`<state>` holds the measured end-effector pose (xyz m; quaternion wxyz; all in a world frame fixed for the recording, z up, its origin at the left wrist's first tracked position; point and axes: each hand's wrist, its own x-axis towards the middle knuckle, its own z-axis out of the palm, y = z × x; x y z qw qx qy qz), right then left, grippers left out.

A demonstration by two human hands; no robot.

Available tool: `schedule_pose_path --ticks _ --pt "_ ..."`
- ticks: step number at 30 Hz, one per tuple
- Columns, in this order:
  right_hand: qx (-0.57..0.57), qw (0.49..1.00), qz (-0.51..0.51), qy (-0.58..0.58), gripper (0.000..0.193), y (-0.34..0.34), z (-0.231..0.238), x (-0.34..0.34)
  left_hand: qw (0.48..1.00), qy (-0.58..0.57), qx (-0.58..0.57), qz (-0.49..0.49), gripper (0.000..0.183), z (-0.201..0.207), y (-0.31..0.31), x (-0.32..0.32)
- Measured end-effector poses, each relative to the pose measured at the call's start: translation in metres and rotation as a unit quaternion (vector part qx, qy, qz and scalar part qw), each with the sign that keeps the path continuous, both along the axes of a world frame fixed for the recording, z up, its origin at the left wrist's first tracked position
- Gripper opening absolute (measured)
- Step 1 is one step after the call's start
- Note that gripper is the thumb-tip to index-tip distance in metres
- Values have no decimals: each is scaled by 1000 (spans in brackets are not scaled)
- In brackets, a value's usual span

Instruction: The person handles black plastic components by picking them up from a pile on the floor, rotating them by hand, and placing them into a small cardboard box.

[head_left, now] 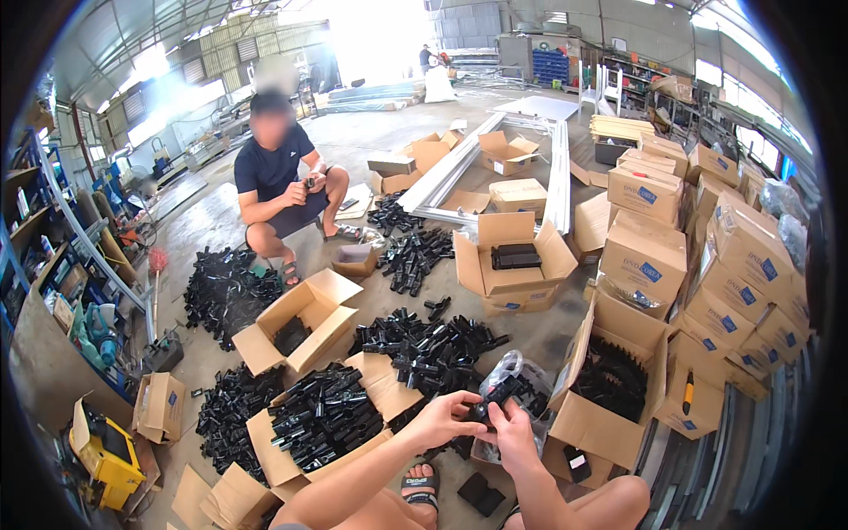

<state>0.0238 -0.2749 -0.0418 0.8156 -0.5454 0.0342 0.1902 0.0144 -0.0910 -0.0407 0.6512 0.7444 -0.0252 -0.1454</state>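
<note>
Black part (499, 395) gripped from both sides.
Left hand (443, 418) and right hand (512, 430) pinch it, fingers curled; it slants near left to far right.

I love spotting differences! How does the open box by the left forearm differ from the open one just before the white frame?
The near box is heaped with jumbled black parts; the far box holds neater black pieces. The near box's flaps spread outward; the far box's back flap stands up. Both are open brown cardboard.
</note>
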Motion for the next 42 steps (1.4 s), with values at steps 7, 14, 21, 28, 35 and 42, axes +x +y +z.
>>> schedule_pose_path --ticks 7,14,21,28,35,42 --pt "12 999 47 13 28 -24 -3 6 997 72 -8 -30 60 -6 -4 9" --pt "40 997 47 38 20 -30 -7 9 977 194 -87 -29 42 0 10 5" --pt "-53 997 37 47 25 -24 -10 8 994 99 32 -40 45 7 3 -11" --pt "-56 994 91 17 45 -32 -24 8 982 15 159 -102 54 4 -8 -16" --pt "-49 992 98 -57 46 -34 -8 2 997 54 31 -37 52 -9 -7 -11" --pt "109 993 44 -4 39 -30 -19 1 965 154 -211 -22 47 -14 -10 -9"
